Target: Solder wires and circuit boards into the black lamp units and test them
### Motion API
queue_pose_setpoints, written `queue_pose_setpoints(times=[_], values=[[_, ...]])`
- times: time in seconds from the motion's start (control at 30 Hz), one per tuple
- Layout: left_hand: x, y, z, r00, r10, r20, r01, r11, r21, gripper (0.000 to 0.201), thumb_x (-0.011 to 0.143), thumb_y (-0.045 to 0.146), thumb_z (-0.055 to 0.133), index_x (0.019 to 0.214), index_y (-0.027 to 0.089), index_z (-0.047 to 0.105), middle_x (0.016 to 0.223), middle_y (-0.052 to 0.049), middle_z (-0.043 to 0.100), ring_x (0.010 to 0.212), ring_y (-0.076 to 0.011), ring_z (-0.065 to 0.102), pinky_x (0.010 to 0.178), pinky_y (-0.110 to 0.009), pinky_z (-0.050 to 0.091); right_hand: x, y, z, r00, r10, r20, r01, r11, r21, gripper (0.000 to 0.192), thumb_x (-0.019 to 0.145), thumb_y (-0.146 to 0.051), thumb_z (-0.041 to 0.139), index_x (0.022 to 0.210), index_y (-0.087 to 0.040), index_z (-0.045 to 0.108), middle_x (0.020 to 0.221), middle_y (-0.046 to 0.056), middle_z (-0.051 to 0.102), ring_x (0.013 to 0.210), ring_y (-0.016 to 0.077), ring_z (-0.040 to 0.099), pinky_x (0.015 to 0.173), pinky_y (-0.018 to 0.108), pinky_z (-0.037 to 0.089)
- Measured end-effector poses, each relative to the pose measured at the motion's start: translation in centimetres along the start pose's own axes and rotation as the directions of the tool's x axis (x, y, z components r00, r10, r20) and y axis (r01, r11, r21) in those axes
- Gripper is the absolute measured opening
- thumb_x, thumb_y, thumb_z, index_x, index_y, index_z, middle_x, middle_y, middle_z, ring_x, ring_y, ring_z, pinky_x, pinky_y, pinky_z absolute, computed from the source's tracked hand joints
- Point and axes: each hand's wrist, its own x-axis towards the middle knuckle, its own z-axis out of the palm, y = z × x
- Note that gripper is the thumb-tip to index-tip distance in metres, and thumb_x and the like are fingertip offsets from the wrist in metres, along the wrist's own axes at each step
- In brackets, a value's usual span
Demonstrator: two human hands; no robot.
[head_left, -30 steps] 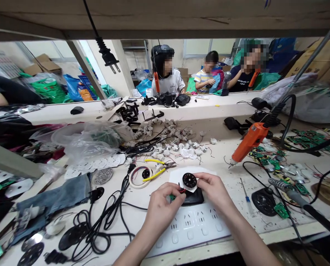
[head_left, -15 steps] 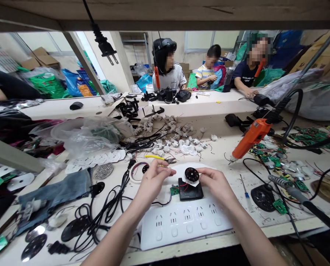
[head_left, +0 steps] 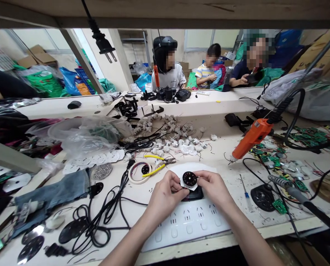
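I hold a small round black disc (head_left: 189,178) between both hands, just above a black box (head_left: 194,194) on the table (head_left: 231,177). My left hand (head_left: 165,195) pinches its left edge, and my right hand (head_left: 213,186) grips the right edge. A white power strip (head_left: 192,221) lies just below my hands. Yellow-handled pliers (head_left: 156,164) rest near the disc, and an orange screwdriver (head_left: 250,138) hangs to the right.
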Motion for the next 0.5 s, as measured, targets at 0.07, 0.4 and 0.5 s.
queue_pose_setpoints(times=[0.07, 0.4, 0.5], values=[[-0.4, -0.2, 0.2, 1.000, 0.025, 0.019, -0.025, 0.999, 0.030, 0.019, 0.072, 0.028, 0.065, 0.081, 0.022, 0.049, 0.069, 0.001, 0.066, 0.067, -0.0181, 0.064, 0.064, -0.028, 0.045, -0.1, 0.4, 0.0, 1.000, -0.025, -0.018, 0.023, 0.997, -0.078, 0.034, 0.067, -0.025, 0.051, 0.086, -0.020, 0.078, 0.081, 0.004, 0.075, 0.081, 0.0227, 0.068, 0.080, 0.035, 0.051], [-1.1, -0.7, 0.8, 1.000, -0.008, -0.023, 0.010, 0.997, 0.081, 0.013, 0.076, 0.031, 0.058, 0.078, 0.020, 0.063, 0.068, -0.001, 0.065, 0.063, -0.0164, 0.057, 0.061, -0.027, 0.040, -4.4, 0.6, -3.4, 0.938, -0.228, -0.261, 0.121, 0.921, -0.369, 0.028, 0.078, -0.040, 0.058, 0.096, -0.026, 0.074, 0.096, 0.007, 0.067, 0.094, 0.0269, 0.060, 0.086, 0.044, 0.047], [-0.7, -0.7, 1.1, 0.996, -0.081, -0.022, 0.081, 0.996, -0.038, 0.018, 0.069, 0.034, 0.063, 0.077, 0.018, 0.064, 0.066, -0.002, 0.064, 0.061, -0.0157, 0.055, 0.058, -0.026, 0.039, -7.0, 3.3, -7.3, 0.769, -0.128, -0.627, 0.022, 0.984, -0.174, 0.042, 0.071, -0.053, 0.069, 0.097, -0.020, 0.066, 0.098, 0.008, 0.065, 0.087, 0.0242, 0.063, 0.078, 0.039, 0.052]])
